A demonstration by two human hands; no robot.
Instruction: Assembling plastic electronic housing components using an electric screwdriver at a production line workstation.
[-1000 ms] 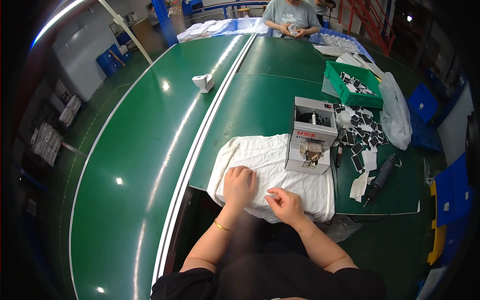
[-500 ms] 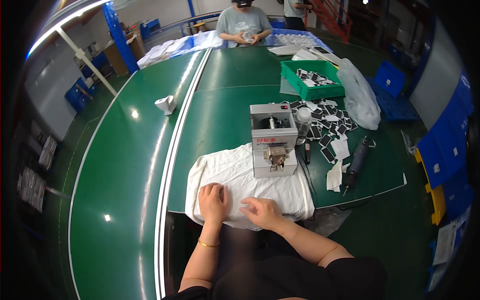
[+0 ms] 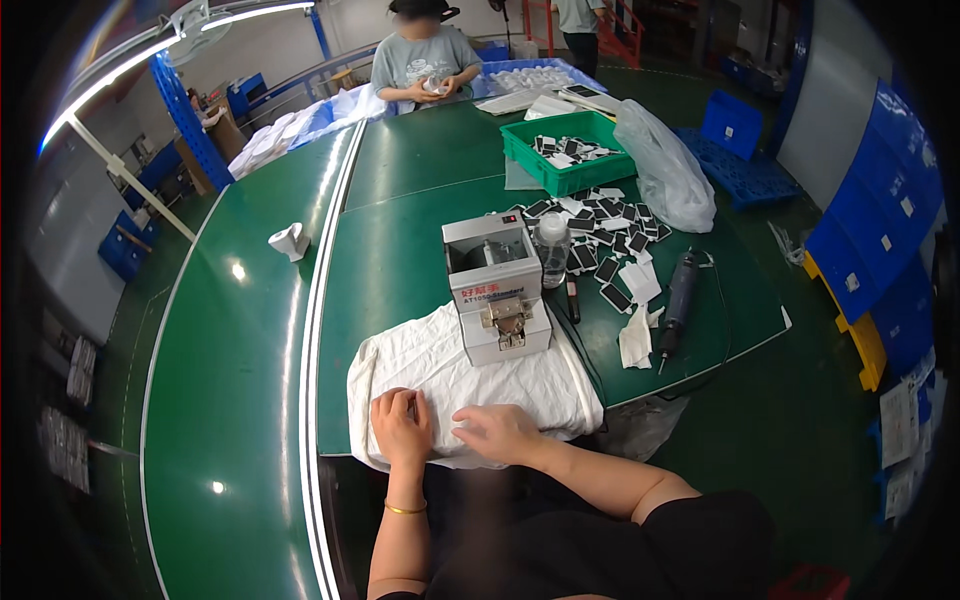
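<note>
My left hand rests on a white cloth at the table's near edge. Its fingers curl toward the thumb around a small dark spot, too small to name. To its right, my right hand hovers over or lies on the same cloth, fingers loosely bent and thumb apart, with nothing visible in it. A grey box-shaped machine with a metal clamp on its front stands on the cloth's far part, just beyond both hands.
Right of the machine are a clear bottle, scattered black-and-white cards and a dark electric screwdriver. Behind stand a green crate and a plastic bag. A white fitting sits left. Across the table, a person holds a whitish piece.
The whole view has shifted, so the table and machine appear farther left. Both hands keep nearly the same pose over the cloth. The person across now has their head raised more into view.
</note>
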